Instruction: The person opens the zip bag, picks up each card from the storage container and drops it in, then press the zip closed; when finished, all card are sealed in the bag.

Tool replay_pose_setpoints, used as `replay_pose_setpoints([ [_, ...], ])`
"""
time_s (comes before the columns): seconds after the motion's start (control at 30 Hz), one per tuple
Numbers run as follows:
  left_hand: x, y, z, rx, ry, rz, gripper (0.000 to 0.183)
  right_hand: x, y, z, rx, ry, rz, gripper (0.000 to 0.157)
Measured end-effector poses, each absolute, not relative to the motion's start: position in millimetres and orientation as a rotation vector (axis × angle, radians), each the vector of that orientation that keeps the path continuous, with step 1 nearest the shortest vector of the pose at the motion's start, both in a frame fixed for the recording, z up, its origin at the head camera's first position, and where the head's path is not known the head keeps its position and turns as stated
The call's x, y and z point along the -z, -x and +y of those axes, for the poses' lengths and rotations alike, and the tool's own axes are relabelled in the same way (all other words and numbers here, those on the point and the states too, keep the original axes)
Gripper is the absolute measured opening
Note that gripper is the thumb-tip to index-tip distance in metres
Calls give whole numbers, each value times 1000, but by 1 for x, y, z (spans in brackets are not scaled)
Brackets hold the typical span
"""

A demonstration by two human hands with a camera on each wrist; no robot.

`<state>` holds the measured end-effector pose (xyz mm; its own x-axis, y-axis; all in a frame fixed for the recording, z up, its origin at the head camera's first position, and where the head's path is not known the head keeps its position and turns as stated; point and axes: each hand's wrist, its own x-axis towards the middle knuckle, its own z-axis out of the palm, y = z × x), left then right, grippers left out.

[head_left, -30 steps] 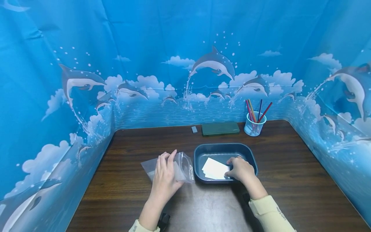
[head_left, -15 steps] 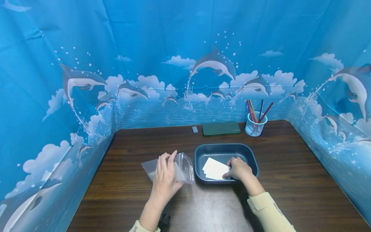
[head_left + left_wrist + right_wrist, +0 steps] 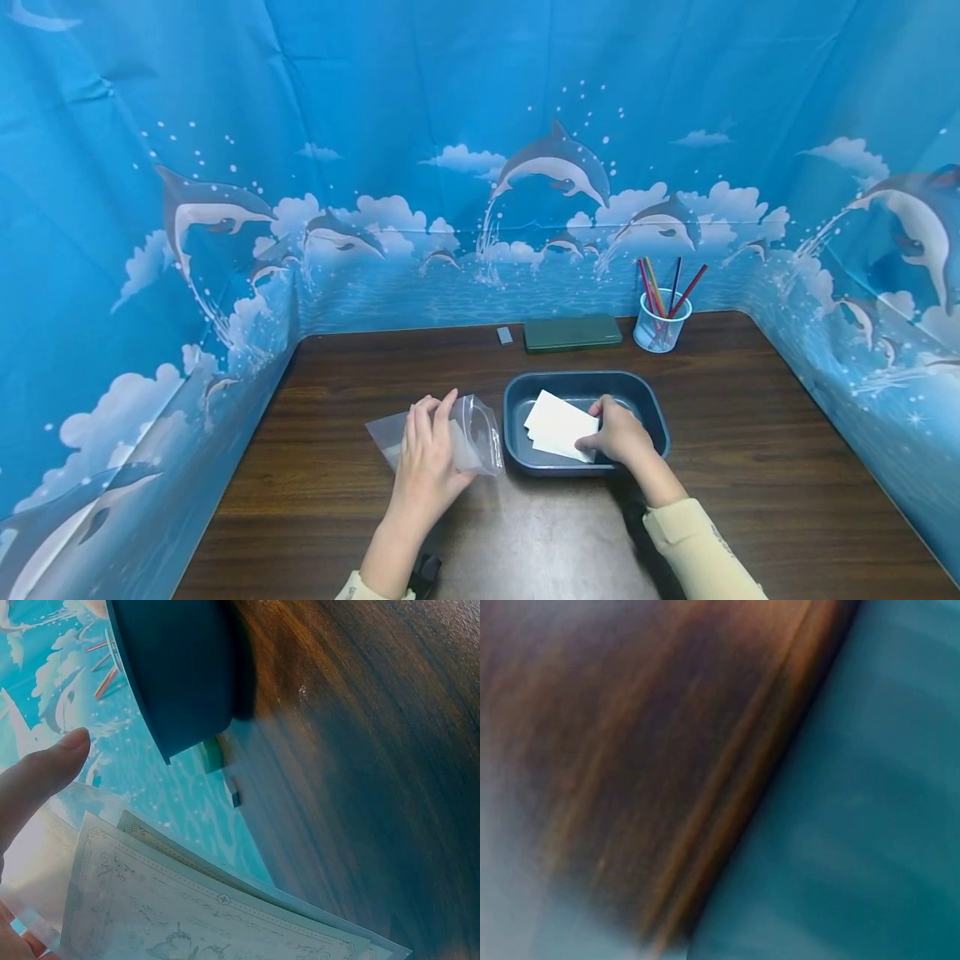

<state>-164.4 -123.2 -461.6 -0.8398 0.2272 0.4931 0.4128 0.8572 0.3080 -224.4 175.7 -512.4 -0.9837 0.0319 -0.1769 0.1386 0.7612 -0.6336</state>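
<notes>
In the head view my left hand (image 3: 427,454) grips a clear zip bag (image 3: 480,429), its mouth end toward the tray. The left wrist view shows the thumb (image 3: 45,776) on one side of the bag and ornate printed cards (image 3: 202,900) with a butterfly inside it. My right hand (image 3: 618,433) reaches into the dark blue tray (image 3: 660,417) and pinches several white cards (image 3: 558,425) at their right edge. Those cards are fanned and overlap one another. Blur fills the right wrist view, where only the tray's wall (image 3: 840,810) and wood grain show.
Behind the tray lie a dark green flat case (image 3: 572,333) and a small grey block (image 3: 504,336). A light blue mesh cup (image 3: 660,329) with several coloured pencils stands at the back right. A dolphin-print curtain (image 3: 450,167) closes in the wooden table (image 3: 315,483).
The white cards in my right hand have shifted up toward the tray's far side and fanned a little more. My left hand and the bag stay almost still.
</notes>
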Motion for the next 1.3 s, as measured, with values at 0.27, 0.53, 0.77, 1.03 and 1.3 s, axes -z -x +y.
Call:
replay_pose_setpoints([
  [0.27,462,165,-123,562,480,-2576,122,512,224,176,1124,-143,2851,46],
  [0.53,462,165,-122,569,481,-2574,121,513,223,176,1174,-161,2879,34],
  [0.77,462,165,-122,571,487,-2568,122,512,223,176,1161,-189,2892,31],
  [1.03,464,165,-123,567,500,-2555,122,513,222,175,1232,-190,2970,22],
  [1.3,462,166,-123,579,492,-2566,123,511,220,174,1382,-118,3084,17],
])
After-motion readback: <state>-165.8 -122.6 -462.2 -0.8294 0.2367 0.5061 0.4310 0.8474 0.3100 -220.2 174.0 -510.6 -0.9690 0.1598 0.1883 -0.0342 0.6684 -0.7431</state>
